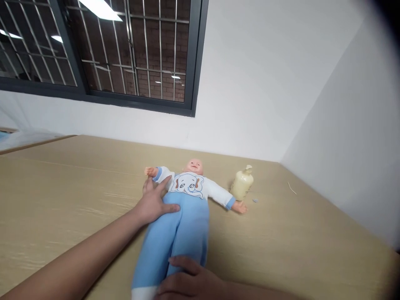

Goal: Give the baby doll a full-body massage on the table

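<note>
Doll (191, 208) face-up on table (281, 246). My left hand (153, 203) lies at the doll's waist, fingers apart; my right hand (190, 280) at its lower legs, grip I cannot tell.

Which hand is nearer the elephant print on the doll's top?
Left. The left hand is spread at the waist of the doll, just beside the elephant print; the right hand is farther away, down at the lower legs.
</note>
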Demonstrator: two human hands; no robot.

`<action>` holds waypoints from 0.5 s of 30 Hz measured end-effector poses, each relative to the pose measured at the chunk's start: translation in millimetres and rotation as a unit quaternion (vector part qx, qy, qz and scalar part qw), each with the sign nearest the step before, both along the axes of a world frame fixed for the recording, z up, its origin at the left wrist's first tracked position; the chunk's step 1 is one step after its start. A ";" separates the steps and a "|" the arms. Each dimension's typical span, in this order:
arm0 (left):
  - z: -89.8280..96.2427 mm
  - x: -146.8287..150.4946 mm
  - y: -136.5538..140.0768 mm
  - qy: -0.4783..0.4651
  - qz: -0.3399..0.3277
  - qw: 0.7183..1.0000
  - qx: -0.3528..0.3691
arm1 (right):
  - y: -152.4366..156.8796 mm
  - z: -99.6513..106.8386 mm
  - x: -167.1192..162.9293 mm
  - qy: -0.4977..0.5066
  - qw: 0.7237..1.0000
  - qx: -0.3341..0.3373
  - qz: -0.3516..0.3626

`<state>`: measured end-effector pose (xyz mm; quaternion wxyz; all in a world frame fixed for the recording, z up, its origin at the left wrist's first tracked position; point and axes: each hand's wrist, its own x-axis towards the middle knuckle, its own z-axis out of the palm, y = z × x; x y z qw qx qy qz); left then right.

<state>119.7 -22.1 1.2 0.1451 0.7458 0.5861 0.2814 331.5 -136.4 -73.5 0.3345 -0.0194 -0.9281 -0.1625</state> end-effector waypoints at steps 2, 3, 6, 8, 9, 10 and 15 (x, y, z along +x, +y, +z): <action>1.0 -0.7 0.4 0.018 -0.012 1.000 -0.008 | -2.3 10.0 2.4 -0.022 1.000 0.019 0.005; 1.8 -0.9 0.7 0.027 -0.023 0.999 -0.009 | -2.8 17.7 3.3 -0.022 0.999 0.024 0.004; 4.8 -0.2 1.1 0.056 -0.080 0.995 0.025 | 2.2 51.8 6.5 0.021 0.999 0.005 -0.032; 6.6 0.9 1.1 0.072 -0.127 0.987 0.071 | 12.7 78.9 10.2 0.027 0.995 -0.034 -0.094; 7.1 1.4 1.2 0.078 -0.145 0.982 0.091 | 20.1 91.1 12.7 0.019 0.993 -0.045 -0.111; 7.2 1.8 1.4 0.082 -0.157 0.978 0.106 | 28.3 101.0 15.3 0.015 0.991 -0.053 -0.119; 5.5 3.9 1.1 0.096 -0.177 0.971 0.127 | 62.5 108.5 23.3 0.019 0.987 -0.110 -0.116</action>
